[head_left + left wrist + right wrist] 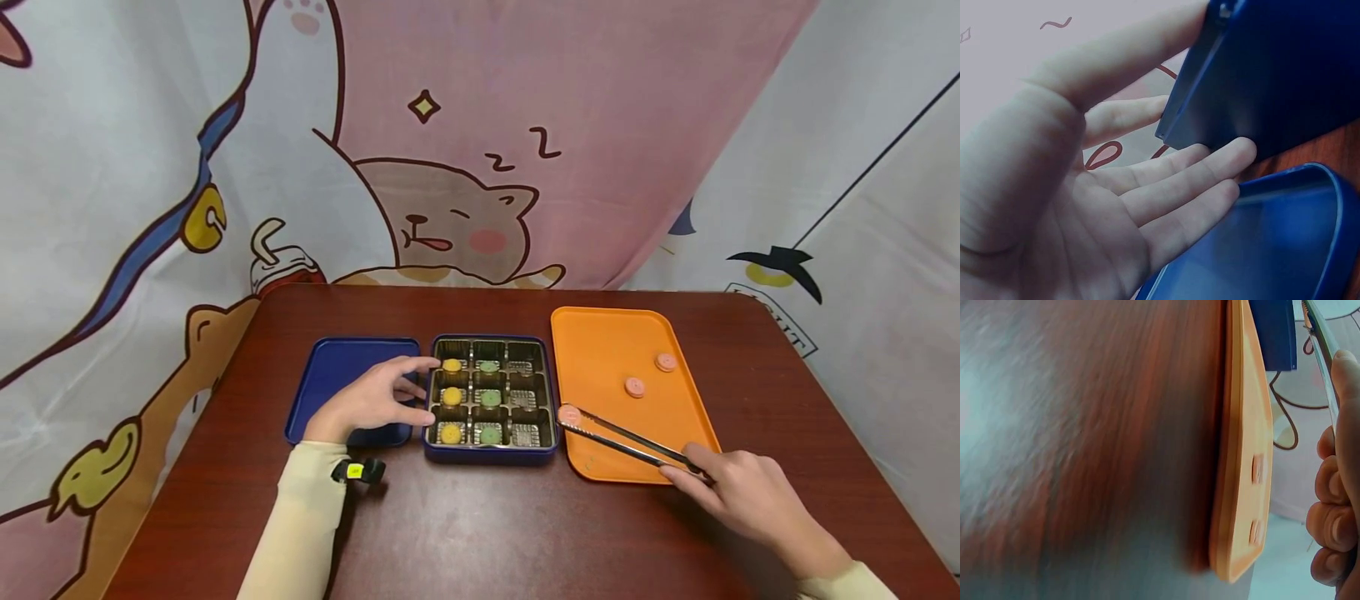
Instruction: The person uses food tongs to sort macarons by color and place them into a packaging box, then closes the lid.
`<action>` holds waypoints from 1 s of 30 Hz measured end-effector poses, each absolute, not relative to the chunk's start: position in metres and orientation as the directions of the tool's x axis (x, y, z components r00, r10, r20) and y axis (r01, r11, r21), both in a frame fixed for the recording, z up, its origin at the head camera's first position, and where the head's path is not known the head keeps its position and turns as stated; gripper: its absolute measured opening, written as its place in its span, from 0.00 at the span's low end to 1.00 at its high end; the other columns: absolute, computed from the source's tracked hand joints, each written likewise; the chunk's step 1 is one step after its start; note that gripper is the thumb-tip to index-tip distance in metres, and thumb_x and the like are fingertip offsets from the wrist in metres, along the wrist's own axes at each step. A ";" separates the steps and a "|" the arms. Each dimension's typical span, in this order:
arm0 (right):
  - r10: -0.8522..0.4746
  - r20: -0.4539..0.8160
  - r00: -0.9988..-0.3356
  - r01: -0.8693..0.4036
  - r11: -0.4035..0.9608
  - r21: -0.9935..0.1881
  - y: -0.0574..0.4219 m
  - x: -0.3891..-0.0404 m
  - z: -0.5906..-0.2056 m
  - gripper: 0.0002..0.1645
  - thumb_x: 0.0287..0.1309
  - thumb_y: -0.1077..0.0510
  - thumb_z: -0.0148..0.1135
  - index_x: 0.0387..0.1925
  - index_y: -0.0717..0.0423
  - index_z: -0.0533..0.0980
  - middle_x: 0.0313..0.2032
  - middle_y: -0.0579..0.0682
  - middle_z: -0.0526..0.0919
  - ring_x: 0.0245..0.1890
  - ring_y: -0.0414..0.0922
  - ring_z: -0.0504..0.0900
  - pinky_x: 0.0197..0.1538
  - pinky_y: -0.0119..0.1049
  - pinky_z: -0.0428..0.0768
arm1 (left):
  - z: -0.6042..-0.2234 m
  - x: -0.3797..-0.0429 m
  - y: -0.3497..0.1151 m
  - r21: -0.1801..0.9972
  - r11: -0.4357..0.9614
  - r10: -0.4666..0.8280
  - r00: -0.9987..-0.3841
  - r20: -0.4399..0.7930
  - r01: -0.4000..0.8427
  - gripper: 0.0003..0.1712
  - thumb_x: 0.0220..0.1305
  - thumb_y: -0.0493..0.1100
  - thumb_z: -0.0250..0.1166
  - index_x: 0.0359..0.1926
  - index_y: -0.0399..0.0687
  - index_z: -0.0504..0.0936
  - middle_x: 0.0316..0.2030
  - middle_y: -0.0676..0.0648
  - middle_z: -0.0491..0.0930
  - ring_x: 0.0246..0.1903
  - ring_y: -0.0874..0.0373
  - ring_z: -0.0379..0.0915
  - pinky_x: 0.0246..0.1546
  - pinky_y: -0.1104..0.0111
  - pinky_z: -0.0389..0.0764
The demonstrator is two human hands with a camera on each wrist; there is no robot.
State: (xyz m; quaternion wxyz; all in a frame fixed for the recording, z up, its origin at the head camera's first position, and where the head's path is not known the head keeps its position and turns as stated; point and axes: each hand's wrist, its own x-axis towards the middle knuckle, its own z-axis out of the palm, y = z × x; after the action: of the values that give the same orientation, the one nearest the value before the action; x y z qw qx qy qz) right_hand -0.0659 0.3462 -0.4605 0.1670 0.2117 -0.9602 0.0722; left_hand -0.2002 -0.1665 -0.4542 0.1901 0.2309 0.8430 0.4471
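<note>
My right hand [757,496] grips a pair of metal tongs [626,450]. Between the tong tips is a round pink cookie [569,416], above the orange tray's left edge, close to the box. The blue box [491,454] has a divided insert: yellow cookies [451,397] fill its left column, green ones [490,398] the middle. No cookies show in the right column [523,400]. My left hand [378,396] touches the box's left side, thumb toward the front and fingers fairly straight. In the left wrist view the thumb meets the box wall [1235,81].
Two more pink cookies, one nearer [634,387] and one farther [665,362], lie on the orange tray [607,342] at right. A shallow blue lid or tray [352,358] lies left of the box, partly under my left hand. A printed curtain [600,125] hangs behind the table.
</note>
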 end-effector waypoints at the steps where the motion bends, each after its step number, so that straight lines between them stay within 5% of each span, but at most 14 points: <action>1: -0.395 0.358 -0.846 -0.445 0.893 -0.068 0.344 -0.067 -0.460 0.29 0.55 0.40 0.79 0.23 0.35 0.62 0.17 0.29 0.49 0.15 0.28 0.49 0.19 0.26 0.51 | -0.454 -0.200 -0.167 0.841 0.494 0.560 -0.821 -0.114 0.221 0.49 0.60 0.49 0.81 0.79 0.55 0.68 0.74 0.40 0.66 0.58 0.48 0.82 0.62 0.48 0.81; 11: -0.474 0.388 -0.791 -0.536 0.842 -0.065 0.323 -0.078 -0.460 0.28 0.55 0.38 0.78 0.24 0.35 0.63 0.17 0.25 0.50 0.15 0.25 0.50 0.19 0.23 0.49 | -0.455 -0.202 -0.166 0.840 0.494 0.564 -0.818 -0.113 0.225 0.50 0.60 0.50 0.81 0.79 0.54 0.67 0.74 0.40 0.66 0.58 0.48 0.82 0.61 0.49 0.82; 30: -0.485 0.361 -0.797 -0.536 0.843 -0.052 0.313 -0.080 -0.459 0.27 0.57 0.36 0.76 0.25 0.37 0.65 0.16 0.25 0.50 0.15 0.25 0.49 0.18 0.23 0.49 | -0.454 -0.201 -0.166 0.838 0.496 0.565 -0.818 -0.111 0.228 0.50 0.60 0.50 0.81 0.79 0.53 0.67 0.74 0.40 0.66 0.58 0.48 0.82 0.62 0.48 0.81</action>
State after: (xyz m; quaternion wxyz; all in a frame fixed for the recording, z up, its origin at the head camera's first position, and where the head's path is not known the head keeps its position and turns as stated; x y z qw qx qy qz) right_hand -0.0801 0.3134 -0.4593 0.1692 0.2700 -0.9448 0.0759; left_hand -0.2005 -0.1662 -0.4537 0.1894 0.2350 0.8438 0.4437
